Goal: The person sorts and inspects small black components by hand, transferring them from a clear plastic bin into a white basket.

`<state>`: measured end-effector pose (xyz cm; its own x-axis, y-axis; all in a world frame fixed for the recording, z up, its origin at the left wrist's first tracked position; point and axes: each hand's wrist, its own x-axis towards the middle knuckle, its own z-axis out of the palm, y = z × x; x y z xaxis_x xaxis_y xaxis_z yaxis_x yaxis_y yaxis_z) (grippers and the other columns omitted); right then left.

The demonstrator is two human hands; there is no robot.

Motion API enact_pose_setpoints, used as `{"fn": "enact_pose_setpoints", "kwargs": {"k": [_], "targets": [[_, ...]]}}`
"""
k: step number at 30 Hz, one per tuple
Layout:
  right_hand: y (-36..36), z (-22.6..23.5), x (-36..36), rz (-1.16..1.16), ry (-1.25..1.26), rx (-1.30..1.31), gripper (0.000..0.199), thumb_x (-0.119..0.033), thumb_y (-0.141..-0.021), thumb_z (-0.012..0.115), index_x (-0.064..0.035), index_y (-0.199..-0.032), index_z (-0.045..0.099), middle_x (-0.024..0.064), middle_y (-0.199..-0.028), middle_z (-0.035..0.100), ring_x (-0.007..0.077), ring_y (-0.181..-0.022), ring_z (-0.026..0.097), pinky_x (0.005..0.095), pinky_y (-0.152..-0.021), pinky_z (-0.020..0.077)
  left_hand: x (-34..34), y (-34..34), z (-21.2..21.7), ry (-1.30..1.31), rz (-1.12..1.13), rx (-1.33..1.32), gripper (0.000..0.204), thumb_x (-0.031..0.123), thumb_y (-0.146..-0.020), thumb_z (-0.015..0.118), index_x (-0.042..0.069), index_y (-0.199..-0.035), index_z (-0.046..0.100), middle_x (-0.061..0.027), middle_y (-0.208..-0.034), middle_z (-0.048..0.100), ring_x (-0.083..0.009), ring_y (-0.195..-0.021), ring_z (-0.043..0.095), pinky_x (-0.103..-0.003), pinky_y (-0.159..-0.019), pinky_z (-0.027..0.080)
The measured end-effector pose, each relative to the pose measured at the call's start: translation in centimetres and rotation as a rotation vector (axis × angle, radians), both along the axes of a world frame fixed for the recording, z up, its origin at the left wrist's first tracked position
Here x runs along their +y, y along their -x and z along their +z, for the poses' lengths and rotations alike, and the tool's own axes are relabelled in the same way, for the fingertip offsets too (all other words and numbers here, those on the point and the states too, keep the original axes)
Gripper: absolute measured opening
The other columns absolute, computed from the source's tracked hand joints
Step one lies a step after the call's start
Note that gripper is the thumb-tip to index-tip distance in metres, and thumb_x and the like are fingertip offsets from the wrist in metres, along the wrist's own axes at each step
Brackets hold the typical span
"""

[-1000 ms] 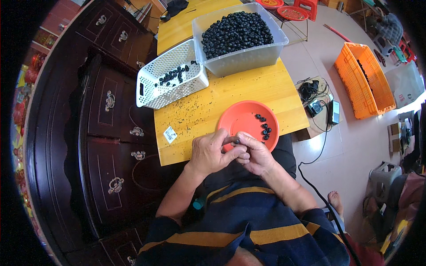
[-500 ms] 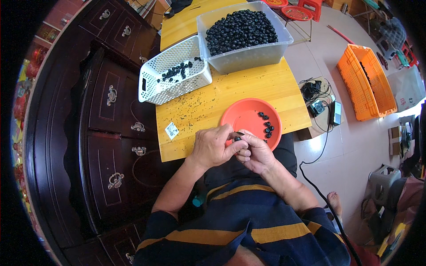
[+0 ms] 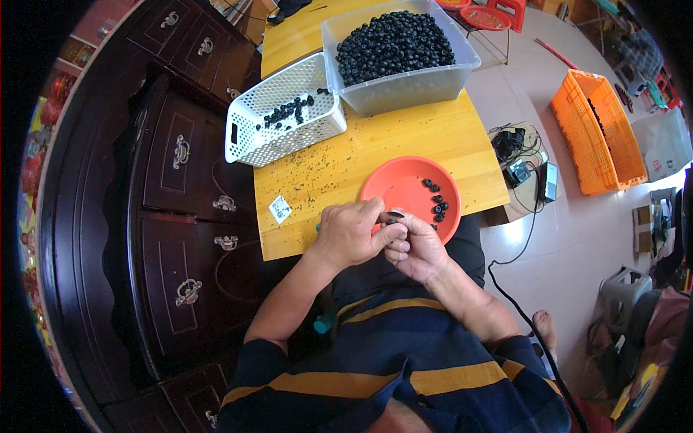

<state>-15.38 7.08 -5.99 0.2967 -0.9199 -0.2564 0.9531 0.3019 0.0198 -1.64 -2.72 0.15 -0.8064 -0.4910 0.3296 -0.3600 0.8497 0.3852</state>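
Observation:
My left hand (image 3: 349, 229) and my right hand (image 3: 419, 247) meet over the near edge of a red-orange bowl (image 3: 375, 177), both with fingers closed. Between their fingertips is a small black round part (image 3: 390, 222), mostly covered by the fingers. A dark, thin, pointed piece (image 3: 395, 214) shows just above it; which hand grips that piece, I cannot tell. Several black round parts (image 3: 439, 208) lie in the right side of the bowl.
A clear plastic bin (image 3: 404, 97) heaped with black parts and a white perforated basket (image 3: 289, 149) with some more stand on the yellow table (image 3: 447, 137). Dark crumbs and a white label (image 3: 280, 210) lie there. A dark wooden cabinet (image 3: 173, 252) borders the left; an orange crate (image 3: 570, 130) stands right.
Both hands stay together over the bowl, with the fingers shifted slightly round the small black part. The dark pointed piece sits a little farther right and higher.

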Motion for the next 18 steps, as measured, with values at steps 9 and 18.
{"fn": "enact_pose_setpoints", "kwargs": {"k": [9,18], "targets": [[-0.4,0.8,-0.1,-0.105,-0.09,0.011,0.026,-0.027,-0.102,0.061,-0.0015,-0.102,0.064,-0.0065,-0.067,0.051,0.0053,-0.052,0.044,0.0216,-0.047,0.0353,-0.2,0.3,-0.5,-0.041,-0.002,0.023,0.045,0.049,-0.086,0.077,0.009,-0.078,0.058,-0.0086,-0.065,0.065,-0.0275,-0.058,0.068,-0.038,-0.052,0.052],[-0.6,0.5,0.1,-0.069,-0.071,-0.053,0.026,-0.029,-0.101,0.06,-0.0025,-0.1,0.064,-0.0057,-0.069,0.052,0.0067,-0.053,0.045,0.022,-0.047,0.035,-0.3,0.1,1.0,-0.006,0.033,0.002,0.044,0.046,-0.083,0.08,0.008,-0.081,0.059,-0.008,-0.064,0.063,-0.028,-0.057,0.067,-0.038,-0.052,0.051]]}}
